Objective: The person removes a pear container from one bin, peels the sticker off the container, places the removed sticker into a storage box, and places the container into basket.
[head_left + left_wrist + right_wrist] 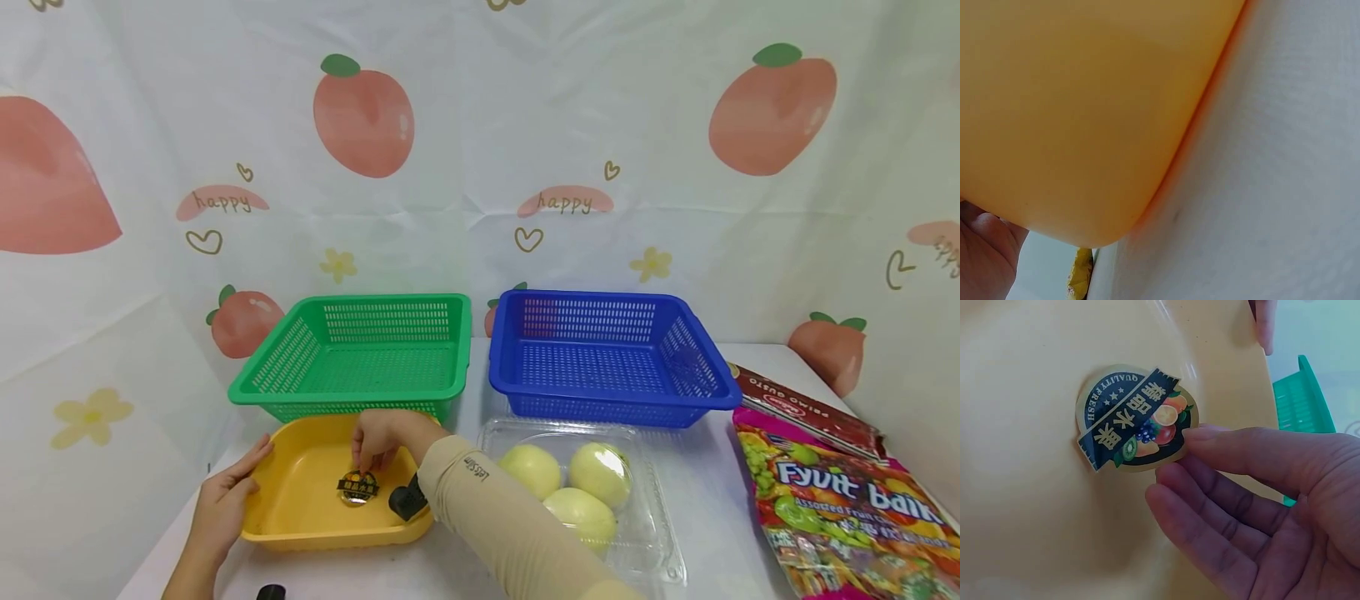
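My right hand (378,435) reaches down into the yellow basin (300,475). Between thumb and fingers it pinches the edge of a round fruit sticker (1129,419), dark with a black banner and printed fruit. In the head view the sticker (358,486) shows low over the basin floor, just below the fingertips. At the basin's left side, my left hand (217,508) grips the rim. The left wrist view shows mostly the outer wall of the basin (1085,112), with part of the left hand (988,256) at the lower left corner.
Behind the basin stand a green basket (390,367) and a blue basket (592,367). A clear plastic box (652,525) with several pale yellow round fruits (528,471) lies right of the basin, partly behind my right sleeve. A candy bag (847,508) and a red-brown packet (810,412) lie far right.
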Motion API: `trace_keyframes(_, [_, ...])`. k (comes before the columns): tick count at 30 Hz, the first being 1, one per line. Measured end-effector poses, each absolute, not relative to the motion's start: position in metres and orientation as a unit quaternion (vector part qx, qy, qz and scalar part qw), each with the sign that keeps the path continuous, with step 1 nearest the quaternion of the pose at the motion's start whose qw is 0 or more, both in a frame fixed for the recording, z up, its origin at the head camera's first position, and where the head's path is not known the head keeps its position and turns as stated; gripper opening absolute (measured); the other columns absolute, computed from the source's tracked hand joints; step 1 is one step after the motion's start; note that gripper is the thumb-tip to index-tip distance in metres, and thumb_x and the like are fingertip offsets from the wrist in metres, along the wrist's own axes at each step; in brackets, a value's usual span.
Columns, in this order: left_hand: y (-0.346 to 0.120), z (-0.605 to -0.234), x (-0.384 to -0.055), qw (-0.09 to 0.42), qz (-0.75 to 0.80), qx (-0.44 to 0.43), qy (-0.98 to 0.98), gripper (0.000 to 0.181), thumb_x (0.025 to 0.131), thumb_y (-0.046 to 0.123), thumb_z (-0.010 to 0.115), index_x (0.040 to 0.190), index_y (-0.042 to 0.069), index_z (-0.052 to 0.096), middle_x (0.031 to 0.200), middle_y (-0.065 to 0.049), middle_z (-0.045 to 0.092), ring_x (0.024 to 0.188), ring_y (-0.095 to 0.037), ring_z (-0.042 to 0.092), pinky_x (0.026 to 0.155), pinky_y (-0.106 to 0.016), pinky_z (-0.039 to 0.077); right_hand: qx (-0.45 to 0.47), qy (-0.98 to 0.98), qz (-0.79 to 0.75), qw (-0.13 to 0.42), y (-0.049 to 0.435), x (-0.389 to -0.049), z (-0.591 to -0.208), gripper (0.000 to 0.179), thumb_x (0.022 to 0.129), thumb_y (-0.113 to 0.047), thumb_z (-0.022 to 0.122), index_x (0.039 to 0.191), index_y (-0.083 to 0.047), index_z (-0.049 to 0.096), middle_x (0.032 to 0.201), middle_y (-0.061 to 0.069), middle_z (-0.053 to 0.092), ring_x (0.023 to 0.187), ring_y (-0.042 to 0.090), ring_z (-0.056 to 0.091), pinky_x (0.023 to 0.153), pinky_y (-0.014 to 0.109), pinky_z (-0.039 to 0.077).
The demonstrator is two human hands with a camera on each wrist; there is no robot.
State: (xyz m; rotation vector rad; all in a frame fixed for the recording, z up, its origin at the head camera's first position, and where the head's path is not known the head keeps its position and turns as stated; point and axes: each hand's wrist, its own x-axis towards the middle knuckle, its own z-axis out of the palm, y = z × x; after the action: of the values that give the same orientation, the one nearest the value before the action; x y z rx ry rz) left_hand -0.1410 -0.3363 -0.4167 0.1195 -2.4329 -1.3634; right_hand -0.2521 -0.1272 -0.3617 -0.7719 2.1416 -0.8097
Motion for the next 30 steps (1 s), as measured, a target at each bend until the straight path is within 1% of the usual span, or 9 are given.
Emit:
trace_keyframes(6, [-0.337, -0.416, -0.14, 0.166, -0.478, 0.051, -0.861, 0.043, 0.087, -0.008, 0.034, 0.128, -0.009, 0.049, 0.113, 0.045, 0.038, 0.102, 0.034, 0.03, 0.086, 0.007, 0.029, -0.294, 0.831, -0.314, 0.352, -0.128, -0.252, -0.361, 0.007, 0.083, 0.006, 0.061, 0.081, 0.003, 0.067, 0.069, 0.008, 0.064, 0.06, 0.014, 0.06, 0.059, 0.023, 0.055])
trace_keyframes(11, [-0.337, -0.416, -0.14, 0.164, -0.476, 0.053, -0.862, 0.043, 0.088, -0.007, 0.034, 0.128, -0.009, 0.049, 0.115, 0.044, 0.037, 0.102, 0.034, 0.03, 0.087, 0.007, 0.029, -0.305, 0.849, -0.284, 0.325, -0.131, -0.25, -0.359, 0.005, 0.084, -0.002, 0.064, 0.082, -0.001, 0.068, 0.076, 0.01, 0.069, 0.064, 0.015, 0.063, 0.059, 0.023, 0.055])
trace_keyframes(16, [-0.336, -0.416, -0.14, 0.163, -0.471, 0.052, -0.865, 0.043, 0.088, -0.007, 0.035, 0.128, -0.008, 0.049, 0.113, 0.045, 0.037, 0.102, 0.034, 0.029, 0.086, 0.007, 0.028, -0.335, 0.857, -0.239, 0.309, -0.13, -0.248, -0.352, 0.006, 0.086, -0.008, 0.065, 0.086, -0.004, 0.069, 0.079, 0.007, 0.068, 0.065, 0.012, 0.059, 0.059, 0.02, 0.053])
trace_keyframes(20, [-0.336, -0.415, -0.138, 0.161, -0.439, 0.07, -0.881, 0.04, 0.092, -0.001, 0.036, 0.129, -0.004, 0.051, 0.112, 0.044, 0.036, 0.097, 0.036, 0.027, 0.085, 0.009, 0.026, -0.374, 0.855, -0.203, 0.297, -0.122, -0.246, -0.341, 0.01, 0.087, -0.011, 0.064, 0.093, -0.005, 0.07, 0.09, 0.01, 0.07, 0.069, 0.012, 0.059, 0.063, 0.02, 0.053])
trace_keyframes(23, [-0.336, -0.413, -0.138, 0.154, -0.406, 0.087, -0.896, 0.038, 0.096, 0.007, 0.036, 0.13, 0.0, 0.052, 0.116, 0.039, 0.036, 0.096, 0.035, 0.026, 0.083, 0.009, 0.025, -0.394, 0.851, -0.19, 0.29, -0.112, -0.246, -0.331, 0.014, 0.088, -0.014, 0.063, 0.097, -0.005, 0.07, 0.098, 0.012, 0.07, 0.075, 0.015, 0.063, 0.064, 0.019, 0.053])
trace_keyframes(25, [-0.336, -0.411, -0.138, 0.148, -0.386, 0.097, -0.906, 0.039, 0.097, 0.013, 0.036, 0.131, 0.001, 0.052, 0.124, 0.029, 0.039, 0.114, 0.023, 0.034, 0.083, 0.008, 0.025, -0.394, 0.847, -0.197, 0.296, -0.104, -0.248, -0.326, 0.017, 0.088, -0.015, 0.063, 0.099, -0.005, 0.07, 0.099, 0.011, 0.071, 0.081, 0.018, 0.065, 0.065, 0.019, 0.054])
trace_keyframes(26, [-0.335, -0.409, -0.138, 0.145, -0.375, 0.101, -0.91, 0.039, 0.098, 0.016, 0.036, 0.131, 0.002, 0.052, 0.129, 0.022, 0.04, 0.123, 0.012, 0.038, 0.089, 0.003, 0.03, -0.392, 0.847, -0.2, 0.3, -0.1, -0.249, -0.323, 0.017, 0.088, -0.016, 0.064, 0.099, -0.005, 0.07, 0.099, 0.009, 0.071, 0.083, 0.018, 0.066, 0.066, 0.019, 0.054])
trace_keyframes(28, [-0.335, -0.406, -0.139, 0.142, -0.357, 0.107, -0.917, 0.04, 0.099, 0.019, 0.036, 0.131, 0.001, 0.052, 0.136, 0.005, 0.043, 0.131, -0.017, 0.042, 0.101, -0.014, 0.037, -0.386, 0.844, -0.208, 0.307, -0.091, -0.251, -0.319, 0.019, 0.088, -0.017, 0.063, 0.101, -0.005, 0.07, 0.099, 0.007, 0.071, 0.088, 0.019, 0.066, 0.068, 0.019, 0.055])
trace_keyframes(30, [-0.334, -0.404, -0.138, 0.141, -0.349, 0.107, -0.92, 0.041, 0.099, 0.02, 0.037, 0.131, -0.001, 0.051, 0.137, -0.013, 0.044, 0.125, -0.045, 0.04, 0.106, -0.039, 0.038, -0.382, 0.843, -0.214, 0.312, -0.082, -0.254, -0.315, 0.021, 0.088, -0.018, 0.064, 0.103, -0.005, 0.069, 0.099, 0.005, 0.07, 0.093, 0.021, 0.066, 0.071, 0.02, 0.055])
